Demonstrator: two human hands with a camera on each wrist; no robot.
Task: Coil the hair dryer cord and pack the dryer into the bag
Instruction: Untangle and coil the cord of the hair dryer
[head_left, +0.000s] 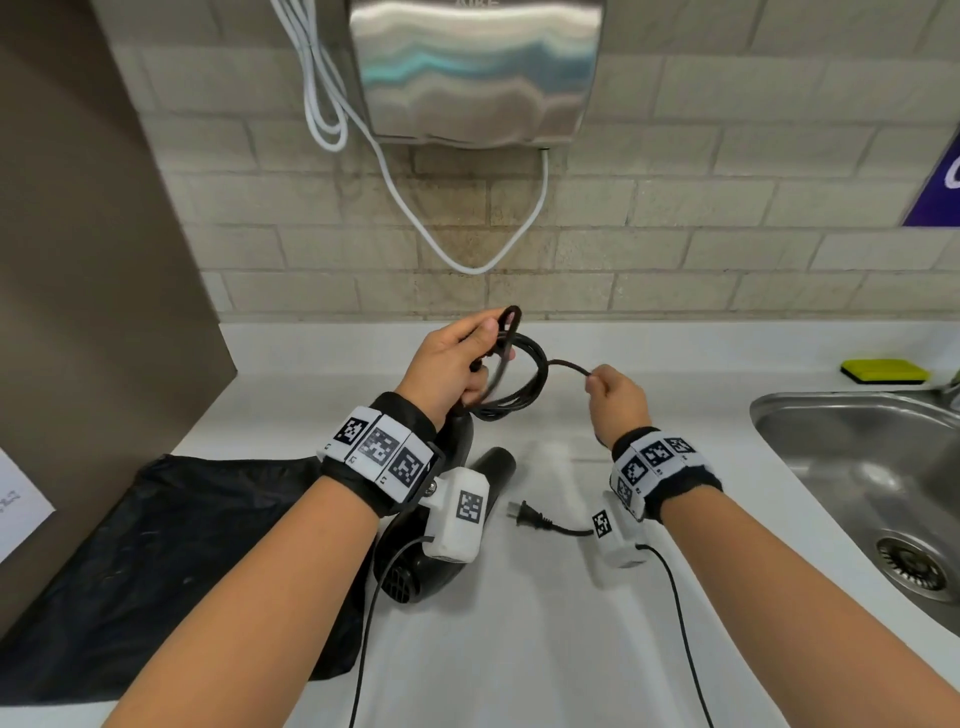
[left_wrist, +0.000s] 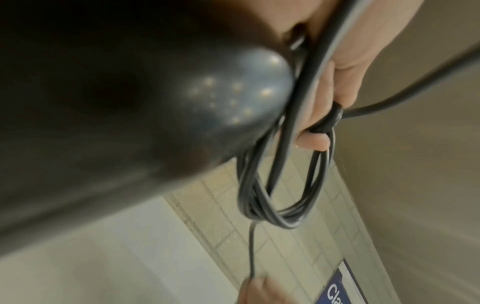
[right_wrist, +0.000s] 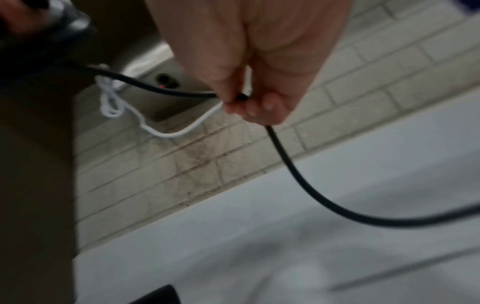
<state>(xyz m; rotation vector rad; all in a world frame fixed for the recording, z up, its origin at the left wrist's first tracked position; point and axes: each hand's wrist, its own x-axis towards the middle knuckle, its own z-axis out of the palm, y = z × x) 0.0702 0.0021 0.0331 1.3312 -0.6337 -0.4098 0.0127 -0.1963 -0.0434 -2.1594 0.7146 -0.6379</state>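
Observation:
The black hair dryer (head_left: 415, 566) is under my left wrist, its handle (left_wrist: 182, 92) rising into my left hand (head_left: 483, 358). That hand grips several coiled loops of the black cord (head_left: 524, 384) against the handle's end; the coil (left_wrist: 285, 197) hangs below my fingers (left_wrist: 311, 142). My right hand (head_left: 592, 376) pinches the loose cord (right_wrist: 298, 176) between thumb and fingers just right of the coil. The plug (head_left: 524, 514) lies on the white counter (head_left: 519, 649) beneath my right wrist. The black bag (head_left: 182, 561) lies flat at the left.
A steel sink (head_left: 857, 467) is set into the counter at the right, with a yellow sponge (head_left: 883, 370) behind it. A metal hand dryer (head_left: 472, 73) with a white cable (head_left: 467, 265) hangs on the tiled wall. A brown panel (head_left: 78, 260) bounds the left.

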